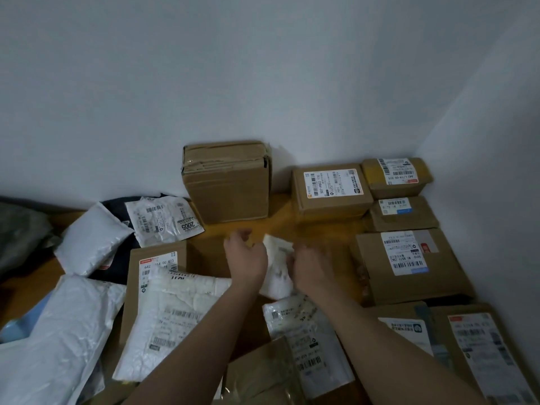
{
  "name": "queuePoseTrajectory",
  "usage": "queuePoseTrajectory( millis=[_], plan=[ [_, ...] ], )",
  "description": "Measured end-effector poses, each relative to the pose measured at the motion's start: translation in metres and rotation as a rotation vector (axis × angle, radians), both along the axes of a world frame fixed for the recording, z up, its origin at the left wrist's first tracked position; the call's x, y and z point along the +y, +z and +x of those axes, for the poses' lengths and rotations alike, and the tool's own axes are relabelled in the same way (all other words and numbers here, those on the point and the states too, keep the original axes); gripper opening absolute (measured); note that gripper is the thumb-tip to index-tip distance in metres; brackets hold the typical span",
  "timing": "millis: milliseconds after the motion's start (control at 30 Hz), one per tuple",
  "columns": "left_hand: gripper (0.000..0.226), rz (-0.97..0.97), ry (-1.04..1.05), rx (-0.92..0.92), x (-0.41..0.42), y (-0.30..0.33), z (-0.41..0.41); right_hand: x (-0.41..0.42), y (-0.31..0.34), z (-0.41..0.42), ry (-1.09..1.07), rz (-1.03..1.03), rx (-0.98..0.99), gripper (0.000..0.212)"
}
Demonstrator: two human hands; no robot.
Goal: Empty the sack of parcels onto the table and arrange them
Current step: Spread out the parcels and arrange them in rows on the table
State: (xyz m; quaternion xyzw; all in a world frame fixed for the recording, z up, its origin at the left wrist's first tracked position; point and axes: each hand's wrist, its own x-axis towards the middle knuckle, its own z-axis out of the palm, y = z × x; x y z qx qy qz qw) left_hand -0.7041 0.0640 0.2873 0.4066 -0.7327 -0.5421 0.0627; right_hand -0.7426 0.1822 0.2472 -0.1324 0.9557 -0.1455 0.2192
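Note:
Both my hands hold a small white padded parcel (pixel 277 266) over the middle of the wooden table (pixel 280 220). My left hand (pixel 245 257) grips its left edge and my right hand (pixel 309 266) grips its right edge; the picture is blurred there. Cardboard boxes stand in a row along the right side, among them a labelled box (pixel 331 190) and a flat one (pixel 409 264). A taller box (pixel 226 182) stands against the back wall. White mailer bags (pixel 175 317) lie in a loose heap at the left and front. A dark grey sack (pixel 20 232) lies at the far left.
Grey walls close the table at the back and on the right. A crumpled white mailer (pixel 163 220) and a plump white one (pixel 90 239) lie on a dark bag at the back left. More labelled boxes (pixel 482 355) fill the front right corner.

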Motion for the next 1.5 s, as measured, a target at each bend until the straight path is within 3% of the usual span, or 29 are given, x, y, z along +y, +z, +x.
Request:
queuePoseTrajectory(
  millis=[100, 267, 467, 567, 733, 867, 1000, 1200, 1300, 1433, 1500],
  plan=[
    [0.037, -0.166, 0.033, 0.109, -0.012, 0.020, -0.003, -0.010, 0.022, -0.007, -0.022, -0.037, 0.181, 0.020],
    [0.064, -0.411, -0.018, 0.272, -0.048, 0.042, -0.023, -0.025, 0.049, -0.026, 0.073, -0.272, 0.251, 0.052],
    [0.077, -0.408, -0.194, 0.088, -0.078, 0.059, -0.041, -0.050, 0.074, -0.048, 0.178, -0.393, 0.238, 0.075],
    [0.076, -0.477, -0.241, 0.081, -0.083, 0.052, -0.034, -0.055, 0.072, -0.049, 0.200, -0.388, 0.184, 0.081],
    [0.061, -0.610, -0.188, 0.141, -0.083, 0.042, -0.014, -0.049, 0.062, -0.036, 0.012, -0.452, 0.251, 0.060],
    [0.042, -0.647, -0.128, 0.192, -0.072, 0.044, 0.001, -0.038, 0.055, -0.021, -0.132, -0.470, 0.114, 0.049],
    [0.021, -0.544, -0.059, 0.242, -0.060, 0.051, 0.014, -0.019, 0.049, -0.004, -0.143, -0.408, -0.087, 0.050],
    [0.036, -0.323, -0.108, 0.317, -0.049, 0.052, 0.034, 0.003, 0.021, 0.035, -0.102, -0.082, -0.441, 0.055],
    [0.037, -0.246, -0.010, 0.304, -0.052, 0.051, 0.033, 0.010, 0.025, 0.032, -0.293, -0.082, -0.174, 0.022],
    [0.022, -0.162, 0.115, 0.213, -0.052, 0.043, 0.028, 0.015, 0.030, 0.017, -0.594, -0.190, -0.041, 0.006],
    [0.017, -0.088, 0.130, 0.120, -0.051, 0.036, 0.025, 0.012, 0.028, 0.012, -0.660, -0.309, 0.006, 0.017]
  ],
)
